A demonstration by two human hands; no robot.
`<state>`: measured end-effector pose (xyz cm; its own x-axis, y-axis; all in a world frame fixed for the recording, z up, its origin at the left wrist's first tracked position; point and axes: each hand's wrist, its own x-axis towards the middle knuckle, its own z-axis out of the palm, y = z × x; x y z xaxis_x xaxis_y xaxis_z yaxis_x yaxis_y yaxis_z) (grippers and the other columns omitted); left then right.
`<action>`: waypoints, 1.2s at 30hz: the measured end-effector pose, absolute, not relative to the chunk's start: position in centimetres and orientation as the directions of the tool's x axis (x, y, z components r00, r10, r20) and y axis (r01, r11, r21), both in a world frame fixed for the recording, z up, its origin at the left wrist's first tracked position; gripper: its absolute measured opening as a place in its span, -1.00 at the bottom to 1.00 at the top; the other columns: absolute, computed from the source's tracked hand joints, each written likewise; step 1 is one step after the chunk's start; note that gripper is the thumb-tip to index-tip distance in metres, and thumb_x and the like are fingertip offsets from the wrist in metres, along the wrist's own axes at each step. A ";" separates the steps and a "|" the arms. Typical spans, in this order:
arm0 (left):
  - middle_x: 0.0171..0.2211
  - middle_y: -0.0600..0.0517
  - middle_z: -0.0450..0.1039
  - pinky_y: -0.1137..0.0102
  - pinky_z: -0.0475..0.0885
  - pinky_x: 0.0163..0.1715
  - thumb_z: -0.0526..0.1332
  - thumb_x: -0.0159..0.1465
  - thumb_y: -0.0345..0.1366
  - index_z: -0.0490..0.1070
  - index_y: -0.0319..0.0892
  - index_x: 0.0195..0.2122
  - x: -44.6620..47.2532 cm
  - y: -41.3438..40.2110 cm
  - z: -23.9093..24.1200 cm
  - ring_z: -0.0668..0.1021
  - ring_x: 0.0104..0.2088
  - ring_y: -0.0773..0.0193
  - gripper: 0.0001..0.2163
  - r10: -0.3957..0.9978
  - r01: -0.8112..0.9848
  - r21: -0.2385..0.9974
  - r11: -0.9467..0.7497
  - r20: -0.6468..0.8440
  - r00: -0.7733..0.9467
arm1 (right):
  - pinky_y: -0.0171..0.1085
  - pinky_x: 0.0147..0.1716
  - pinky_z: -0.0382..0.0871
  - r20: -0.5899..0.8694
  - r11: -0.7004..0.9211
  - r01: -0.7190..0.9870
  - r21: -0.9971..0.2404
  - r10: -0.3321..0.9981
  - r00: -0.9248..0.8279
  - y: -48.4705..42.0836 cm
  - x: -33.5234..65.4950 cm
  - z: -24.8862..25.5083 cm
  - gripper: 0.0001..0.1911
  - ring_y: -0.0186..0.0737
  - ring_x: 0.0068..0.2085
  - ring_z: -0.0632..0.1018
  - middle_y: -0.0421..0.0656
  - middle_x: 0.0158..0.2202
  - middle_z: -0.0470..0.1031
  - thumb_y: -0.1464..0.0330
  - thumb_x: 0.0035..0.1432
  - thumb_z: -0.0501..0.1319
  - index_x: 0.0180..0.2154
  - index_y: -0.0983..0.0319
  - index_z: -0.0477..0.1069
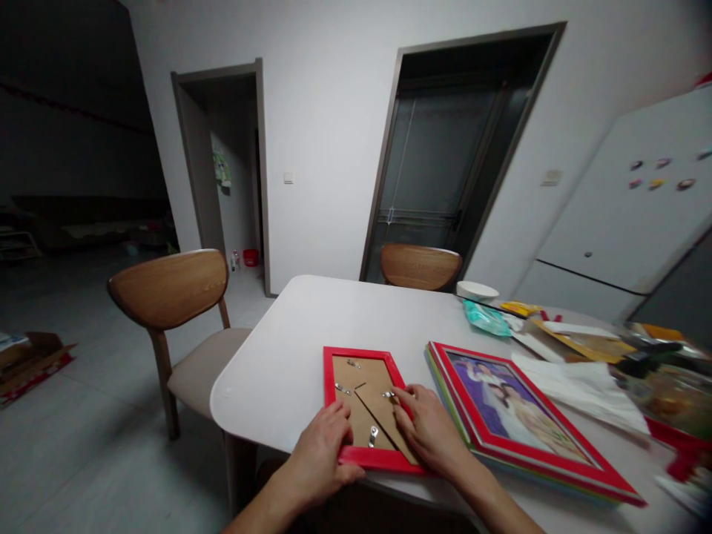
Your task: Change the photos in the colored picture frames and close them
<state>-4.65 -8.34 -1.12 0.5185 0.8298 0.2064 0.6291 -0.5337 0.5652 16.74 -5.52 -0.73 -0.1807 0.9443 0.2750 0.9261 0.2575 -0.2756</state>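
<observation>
A red picture frame (383, 460) lies face down on the table, its brown backing board (356, 423) up. Small metal clips sit along the board's edges, one of them the lower clip (373, 436); a dark slanting slot crosses the board. My left hand (322, 449) grips the frame's lower left corner, thumb on the bottom bar and fingers over the left side. Bent over the right side, my right hand (428, 426) has its fingertips at the right clip (388, 394). Just right of that hand is a stack of frames (584, 475), the top one red with a photo (512, 400) of people.
The white table (267, 371) has a teal packet (486, 319), a white bowl (477, 291), white paper (584, 389) and clutter to the right. Wooden chairs stand at the left (172, 289) and far side (421, 265). A fridge (617, 200) is at right.
</observation>
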 end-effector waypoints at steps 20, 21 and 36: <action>0.01 -0.13 0.23 0.28 0.17 0.01 0.29 -0.13 -0.34 0.34 -0.23 -0.34 -4.2 -8.4 -1.4 0.21 0.06 0.12 -0.71 0.876 0.654 0.591 -0.472 0.235 0.420 | -0.36 -0.29 0.19 0.252 0.183 0.929 -0.321 0.962 -0.102 -2.9 16.8 -1.7 -0.75 -0.30 -0.33 0.36 -0.11 -0.36 0.26 0.42 0.02 -0.05 -0.37 0.29 0.39; 0.01 -0.14 0.23 0.29 0.17 0.02 0.29 -0.12 -0.35 0.34 -0.23 -0.34 -4.2 -8.4 -1.3 0.21 0.06 0.13 -0.71 0.875 0.653 0.590 -0.474 0.236 0.422 | -0.36 -0.30 0.19 0.247 0.173 0.929 -0.328 0.965 -0.093 -2.9 16.8 -1.7 -0.75 -0.30 -0.34 0.36 -0.12 -0.37 0.26 0.42 0.02 -0.05 -0.37 0.28 0.38; 0.02 -0.12 0.22 0.28 0.17 0.01 0.27 -0.11 -0.35 0.34 -0.22 -0.35 -4.4 -8.8 -1.2 0.21 0.06 0.12 -0.74 0.872 0.625 0.620 -0.475 0.233 0.431 | -0.37 -0.37 0.18 0.239 0.166 0.924 -0.345 0.967 -0.084 -2.7 17.4 -1.7 -0.85 -0.34 -0.40 0.33 -0.18 -0.44 0.22 0.43 -0.08 0.00 -0.46 0.28 0.33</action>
<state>-4.44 -8.80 -1.20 0.4306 0.8719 0.2332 0.6253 -0.4745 0.6195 17.44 -2.66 -1.74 -0.0842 0.9673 0.2395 0.9237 0.1659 -0.3454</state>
